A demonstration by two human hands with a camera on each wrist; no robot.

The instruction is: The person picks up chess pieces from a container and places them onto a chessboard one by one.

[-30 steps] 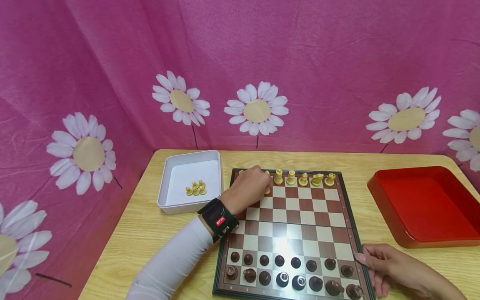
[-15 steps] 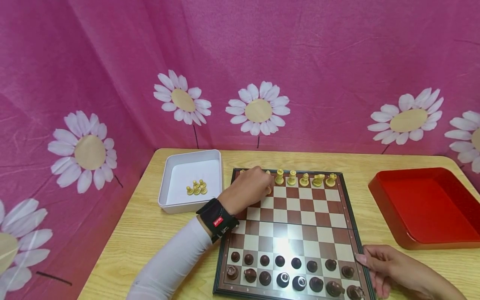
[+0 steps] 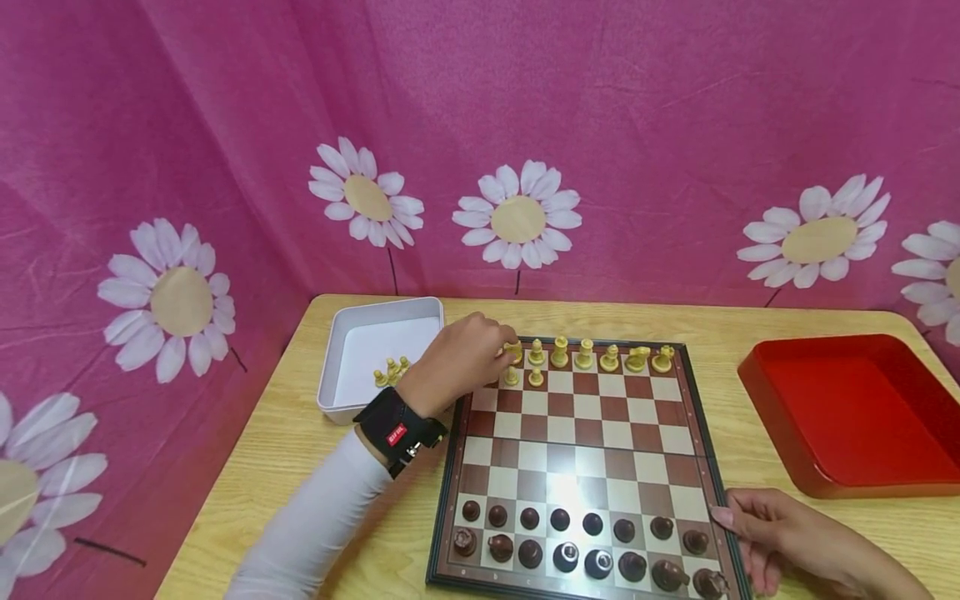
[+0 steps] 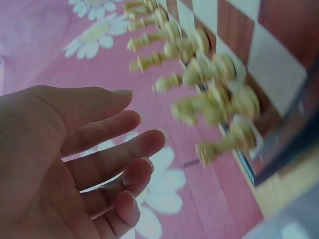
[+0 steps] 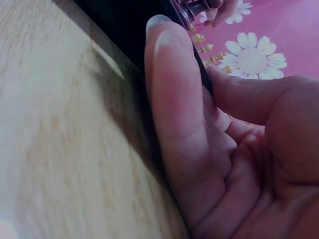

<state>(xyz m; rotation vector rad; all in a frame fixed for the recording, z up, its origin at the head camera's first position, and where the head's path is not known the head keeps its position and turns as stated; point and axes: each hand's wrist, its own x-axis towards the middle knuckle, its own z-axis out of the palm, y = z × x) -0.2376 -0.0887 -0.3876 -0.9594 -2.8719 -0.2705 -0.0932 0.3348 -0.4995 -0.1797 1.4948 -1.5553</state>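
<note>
My left hand (image 3: 465, 354) hovers over the chessboard's far left corner, fingers loosely bent and nothing between them. In the left wrist view, that hand (image 4: 75, 149) is apart from the yellow pieces along the edge. Two yellow pawns (image 3: 536, 377) stand before the yellow back row (image 3: 584, 356). The hand hides the corner squares. At the near right edge of the chessboard (image 3: 532, 485), my right hand (image 3: 787, 533) grips the rim, thumb on top; the right wrist view has its fingers (image 5: 177, 99) along the side. Dark pieces (image 3: 558, 521) fill the two near rows.
Left of the board, a white tray (image 3: 341, 412) holds several yellow pawns (image 3: 392, 371), partly covered by the left forearm's side. A red tray (image 3: 855, 417) stands to the right on the wooden table (image 3: 720, 333). A pink flowered curtain (image 3: 637, 125) hangs behind and at the left.
My left hand has let go of a yellow pawn in the second row and drawn back up and left, uncovering two pawns. The right hand has stayed on the board's edge.
</note>
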